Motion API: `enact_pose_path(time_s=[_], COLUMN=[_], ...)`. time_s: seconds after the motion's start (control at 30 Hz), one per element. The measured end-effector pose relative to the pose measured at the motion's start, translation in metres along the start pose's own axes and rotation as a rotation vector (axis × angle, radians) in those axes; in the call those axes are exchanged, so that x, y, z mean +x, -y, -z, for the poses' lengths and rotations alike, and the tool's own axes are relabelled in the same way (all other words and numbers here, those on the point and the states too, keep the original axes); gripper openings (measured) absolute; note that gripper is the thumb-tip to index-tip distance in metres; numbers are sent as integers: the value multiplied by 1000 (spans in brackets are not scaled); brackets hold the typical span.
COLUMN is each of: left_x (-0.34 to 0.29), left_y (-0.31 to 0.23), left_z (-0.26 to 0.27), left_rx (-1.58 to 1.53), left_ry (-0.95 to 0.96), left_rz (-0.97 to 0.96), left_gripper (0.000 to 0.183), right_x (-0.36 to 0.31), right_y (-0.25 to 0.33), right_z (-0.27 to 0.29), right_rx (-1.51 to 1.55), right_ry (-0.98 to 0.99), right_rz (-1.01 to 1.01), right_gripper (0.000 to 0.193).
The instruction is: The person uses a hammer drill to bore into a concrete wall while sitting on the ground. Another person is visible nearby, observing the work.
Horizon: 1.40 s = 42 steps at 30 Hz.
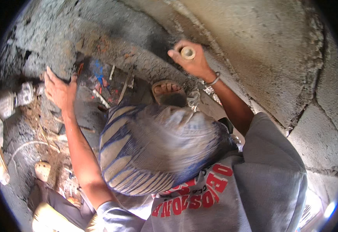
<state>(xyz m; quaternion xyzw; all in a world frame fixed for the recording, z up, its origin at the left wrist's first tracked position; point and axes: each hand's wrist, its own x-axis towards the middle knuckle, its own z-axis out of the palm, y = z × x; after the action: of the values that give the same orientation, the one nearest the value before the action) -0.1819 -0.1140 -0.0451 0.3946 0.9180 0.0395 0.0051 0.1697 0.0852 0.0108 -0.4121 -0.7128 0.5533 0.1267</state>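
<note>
My left hand [62,92] lies with its thumb and fingers spread against the end of a rough grey ledge [58,63]. Nothing shows in that palm. Further right, my right hand [200,63] is closed round a pale round handle [188,53] seen end-on. What the handle belongs to is hidden behind the hand. This hand is slightly blurred, close to a dark patch of the grey surface [155,36]. A bracelet [214,79] circles my right wrist.
A sandalled foot [167,88] stands below the ledge, near scattered sticks [101,98] and blue scraps [98,69]. Clear plastic bottles [6,105] lie at the left. A large concrete slab [262,50] slopes along the right. Striped blue-and-white cloth [116,154] covers the middle.
</note>
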Motion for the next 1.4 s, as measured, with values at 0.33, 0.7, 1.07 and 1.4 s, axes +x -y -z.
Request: enact_pose_path(time_s=[0.33,0.7,1.07,1.4], left_x=[3,0,15,-4], left_y=[1,5,-10,-13], left_z=[2,19,137,82], left_rx=[10,70,462,130], left_ry=[17,38,131,-134], left_rz=[33,-38,-1221,-750], left_gripper=[105,97,78,58], right_x=[12,27,20,-15], right_y=[-31,31,31,-24], right_z=[-19,-29,-31,-19], right_rx=[207,405,445,118], right_ry=[-67,-185,-157,-159], right_rz=[116,353,386,97], right_gripper=[24,26,25,25])
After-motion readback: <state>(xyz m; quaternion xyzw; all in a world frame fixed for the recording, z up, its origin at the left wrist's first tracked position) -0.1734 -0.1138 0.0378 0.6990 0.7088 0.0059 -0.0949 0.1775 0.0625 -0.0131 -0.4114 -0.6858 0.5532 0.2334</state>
